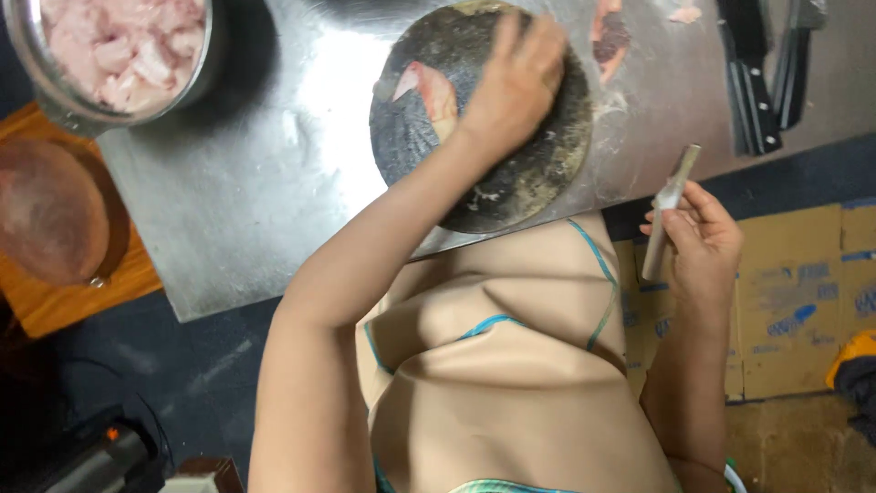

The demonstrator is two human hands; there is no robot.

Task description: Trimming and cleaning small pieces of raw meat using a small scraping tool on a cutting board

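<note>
Left hand flat on slippery, soft fish piece atop round board near the counter's front edge; right hand grips knife.

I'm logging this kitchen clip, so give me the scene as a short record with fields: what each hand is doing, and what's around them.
left hand: pressed flat on a piece of raw meat lying on the round dark chopping block
right hand: holds a knife off the table edge, blade pointing up
surface: steel table
upper left: metal bowl of cut pale meat pieces
upper right: dark-handled knives lying on the table
clothing: beige apron with teal trim
</note>
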